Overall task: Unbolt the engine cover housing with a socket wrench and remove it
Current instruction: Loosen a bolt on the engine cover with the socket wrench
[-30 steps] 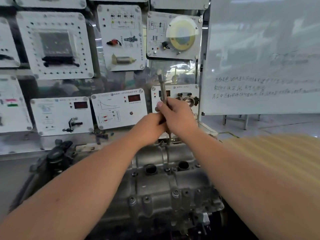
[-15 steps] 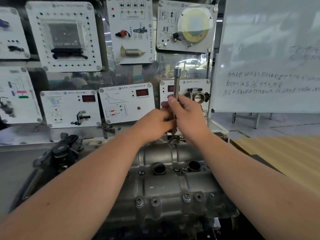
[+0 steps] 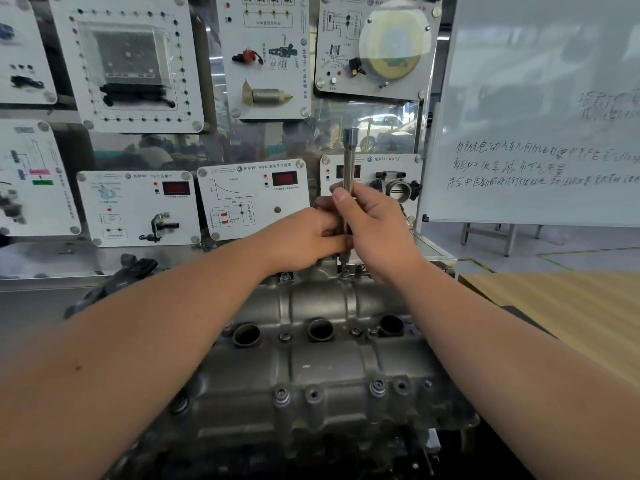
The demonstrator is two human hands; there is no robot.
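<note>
While both hands, left [image 3: 304,237] and right [image 3: 374,230], grip the upright socket wrench [image 3: 348,174] on a far-edge bolt [image 3: 345,273], I steady it. The engine cover [image 3: 322,362] before me looks heavy, rigid cast metal; lift it by its edges.

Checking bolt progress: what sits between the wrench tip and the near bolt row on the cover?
Head view: between the socket wrench tip and near bolts, the engine cover shows three round open holes and small bolts.

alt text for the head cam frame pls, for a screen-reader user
Both hands, right hand and left hand, grip an upright socket wrench whose lower end sits at a bolt on the far edge of a grey engine cover housing. Behind it hang instrument training panels; a whiteboard stands at right.
</note>
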